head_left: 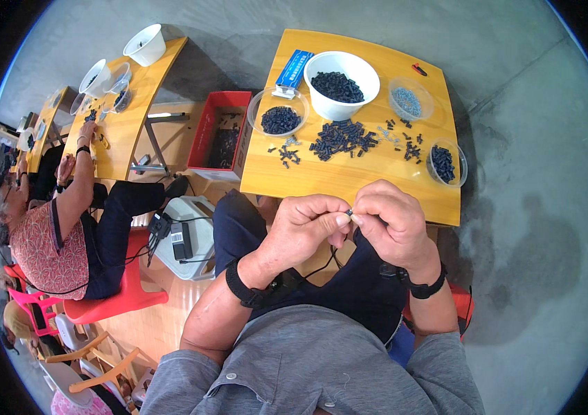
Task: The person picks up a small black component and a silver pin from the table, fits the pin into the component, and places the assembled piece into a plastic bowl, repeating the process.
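Note:
Just off the near edge of the table, my left hand (308, 223) and my right hand (396, 220) meet fingertip to fingertip. Both are closed in a pinch around a small dark piece (349, 213), mostly covered by the fingers; its exact kind cannot be made out. Beyond them, a loose pile of short black plastic pieces (342, 140) lies on the wooden table (349, 178). Smaller groups of dark parts (412, 149) and small silvery bits (391, 137) are scattered beside it.
On the table stand a white bucket (370, 77) of black pieces, clear tubs (259, 104) (463, 169) of dark parts, a tub (425, 111) of silvery-blue bits, and a blue box (294, 69). A red carton (200, 149) sits left; another person (48, 242) works there.

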Demonstrator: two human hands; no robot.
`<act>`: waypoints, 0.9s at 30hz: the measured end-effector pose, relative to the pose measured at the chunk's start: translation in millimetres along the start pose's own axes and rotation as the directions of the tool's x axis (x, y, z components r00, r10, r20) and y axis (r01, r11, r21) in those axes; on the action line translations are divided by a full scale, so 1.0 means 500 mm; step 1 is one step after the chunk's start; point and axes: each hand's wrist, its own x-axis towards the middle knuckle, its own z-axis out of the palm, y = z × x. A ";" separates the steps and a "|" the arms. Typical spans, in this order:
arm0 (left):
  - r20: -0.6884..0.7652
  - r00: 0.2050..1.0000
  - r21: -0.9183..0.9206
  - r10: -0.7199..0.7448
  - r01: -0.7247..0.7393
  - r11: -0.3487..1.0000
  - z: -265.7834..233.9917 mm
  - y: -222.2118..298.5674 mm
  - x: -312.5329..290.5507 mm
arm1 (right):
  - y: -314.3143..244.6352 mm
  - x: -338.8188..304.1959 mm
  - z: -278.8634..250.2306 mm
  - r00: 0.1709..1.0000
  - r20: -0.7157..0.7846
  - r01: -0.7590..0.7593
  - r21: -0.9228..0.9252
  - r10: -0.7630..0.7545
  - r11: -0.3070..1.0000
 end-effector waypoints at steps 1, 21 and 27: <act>-0.003 1.000 0.005 0.001 -0.001 1.000 -0.001 -0.001 0.000 | 0.000 0.000 -0.001 1.000 0.011 0.001 0.000 -0.001 1.000; 0.026 0.991 0.032 -0.134 0.133 0.991 -0.009 -0.046 -0.019 | 0.289 -0.112 0.071 0.698 -0.020 -0.699 0.195 0.715 0.688; -0.004 0.990 0.014 -0.142 0.142 0.990 -0.023 -0.052 -0.033 | 0.350 -0.071 0.091 0.801 -0.289 -0.595 -0.280 0.524 0.754</act>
